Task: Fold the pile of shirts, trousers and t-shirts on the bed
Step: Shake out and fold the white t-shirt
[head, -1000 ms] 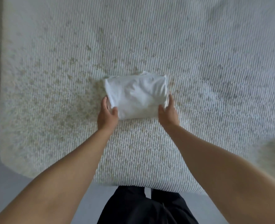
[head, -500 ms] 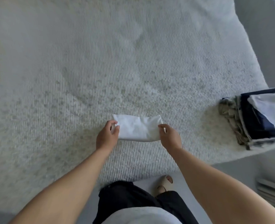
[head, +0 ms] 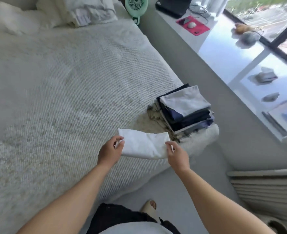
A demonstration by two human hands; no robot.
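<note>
Two hands, left hand (head: 109, 152) and right hand (head: 177, 155), now grip the folded white t-shirt (head: 143, 146), lifted off the bed (head: 63, 98); the stack (head: 184, 108) waits at two o'clock.

I hold the folded garment (head: 144, 146) between my left hand (head: 109, 152) and right hand (head: 178, 157), above the near edge of the bed (head: 55, 98). The stack of folded clothes (head: 183, 110) lies on the bed's corner, behind and to the right. The pillows (head: 75, 10) are at the far end.
</note>
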